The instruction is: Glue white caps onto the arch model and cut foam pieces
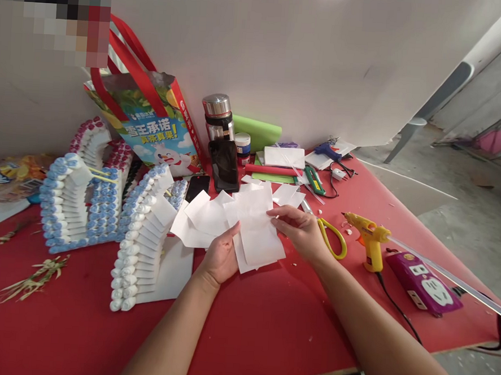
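Several white paper sheets [258, 230] are between my two hands, loosely stacked and overlapping. My left hand [223, 256] grips their lower left edge, thumb on top and the other fingers hidden beneath. At the right edge, my right hand [299, 230] pinches the paper between thumb and fingertips. More white paper pieces [201, 218] lie just beyond and to the left. Left of my hands stands a white flower-like craft piece [138, 248] made of rolled tufts and folded card. Scissors with yellow handles [333, 239] lie beside my right hand.
A yellow glue gun [368, 237] and a purple power strip [425, 283] sit on the red table [267, 335] at right. Behind stand a steel flask [216, 114], a black phone [223, 166] and a printed bag [152, 125]. Blue-and-white craft pieces [79, 205] stand at left.
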The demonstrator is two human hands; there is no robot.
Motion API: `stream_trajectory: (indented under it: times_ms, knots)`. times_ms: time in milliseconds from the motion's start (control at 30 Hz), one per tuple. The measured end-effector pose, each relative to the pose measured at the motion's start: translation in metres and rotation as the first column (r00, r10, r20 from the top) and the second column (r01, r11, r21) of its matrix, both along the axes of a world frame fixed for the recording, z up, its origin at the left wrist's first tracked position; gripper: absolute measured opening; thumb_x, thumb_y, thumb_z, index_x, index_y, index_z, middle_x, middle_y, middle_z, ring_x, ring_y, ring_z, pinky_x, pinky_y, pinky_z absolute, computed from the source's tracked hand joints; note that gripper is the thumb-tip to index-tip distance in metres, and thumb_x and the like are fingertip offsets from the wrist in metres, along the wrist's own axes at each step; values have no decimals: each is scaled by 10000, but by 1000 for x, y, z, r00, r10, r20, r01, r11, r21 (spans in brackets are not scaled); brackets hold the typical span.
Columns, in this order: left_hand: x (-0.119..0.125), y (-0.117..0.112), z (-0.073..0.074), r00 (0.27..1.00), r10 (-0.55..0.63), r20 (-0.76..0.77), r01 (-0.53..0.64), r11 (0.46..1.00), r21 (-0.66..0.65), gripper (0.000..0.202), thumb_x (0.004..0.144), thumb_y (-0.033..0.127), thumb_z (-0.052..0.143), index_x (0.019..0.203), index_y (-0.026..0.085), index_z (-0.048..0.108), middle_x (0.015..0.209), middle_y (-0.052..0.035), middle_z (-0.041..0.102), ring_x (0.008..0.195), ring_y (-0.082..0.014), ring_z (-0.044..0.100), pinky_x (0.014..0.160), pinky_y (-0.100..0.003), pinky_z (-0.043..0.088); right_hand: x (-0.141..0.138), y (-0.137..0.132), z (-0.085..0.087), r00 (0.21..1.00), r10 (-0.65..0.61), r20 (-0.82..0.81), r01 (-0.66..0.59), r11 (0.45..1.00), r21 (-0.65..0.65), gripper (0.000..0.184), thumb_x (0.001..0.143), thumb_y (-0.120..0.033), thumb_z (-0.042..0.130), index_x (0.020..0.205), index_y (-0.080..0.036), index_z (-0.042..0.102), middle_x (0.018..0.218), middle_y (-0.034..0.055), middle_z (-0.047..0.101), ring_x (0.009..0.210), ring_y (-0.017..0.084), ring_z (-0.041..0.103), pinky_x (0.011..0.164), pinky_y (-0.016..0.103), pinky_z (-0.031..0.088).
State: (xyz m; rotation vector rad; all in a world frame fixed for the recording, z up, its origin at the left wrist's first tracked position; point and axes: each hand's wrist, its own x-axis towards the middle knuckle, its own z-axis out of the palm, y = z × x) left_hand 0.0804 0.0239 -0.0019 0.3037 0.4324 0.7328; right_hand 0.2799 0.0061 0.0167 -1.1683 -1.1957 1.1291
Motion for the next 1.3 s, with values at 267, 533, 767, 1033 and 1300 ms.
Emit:
stream_trajectory:
  times_ms: [267,533,767,1033,1300]
  knots:
    - [2,-4,-2,998,5,-55,-4,1000,14,526,957,299,534,1446,109,491,1268,-175,683,1205,-345,628,1127,-501,367,-7,-1,-9,996,52,71,-48,997,-58,191,832,-305,689,970,-184,742,738,9,642,619,131,590,628,290,487]
    - [6,-3,-3,997,4,-74,-4,1000,8,469,946,302,558,1359,81,563,1177,-179,720,1115,-339,675,1067,-485,431,-9,-2,-16,991,13,135,-9,1000,-27,215,819,-302,697,980,-169,747,816,45,706,644,155,635,643,304,526]
    - [6,1,-6,998,-24,-50,24,1000,6,454,951,361,549,1300,76,601,1104,-174,740,1071,-331,691,1026,-478,461,-11,-4,-23,988,24,154,-28,999,25,200,847,-300,678,985,-164,727,692,18,686,605,161,660,696,330,542]
    - [7,1,-5,992,2,-125,4,999,45,436,935,321,573,1299,83,599,1078,-177,742,1034,-329,703,1002,-486,479,-10,-1,-27,985,17,173,-30,997,76,194,843,-301,674,979,-170,722,758,19,677,593,145,655,648,309,547]
    - [5,4,-8,988,-20,-152,19,1000,-5,483,939,378,567,1322,84,588,1106,-193,732,1045,-344,699,992,-501,489,-12,1,-32,977,30,209,-51,994,95,189,842,-292,668,976,-173,726,787,22,675,585,143,656,623,303,545]
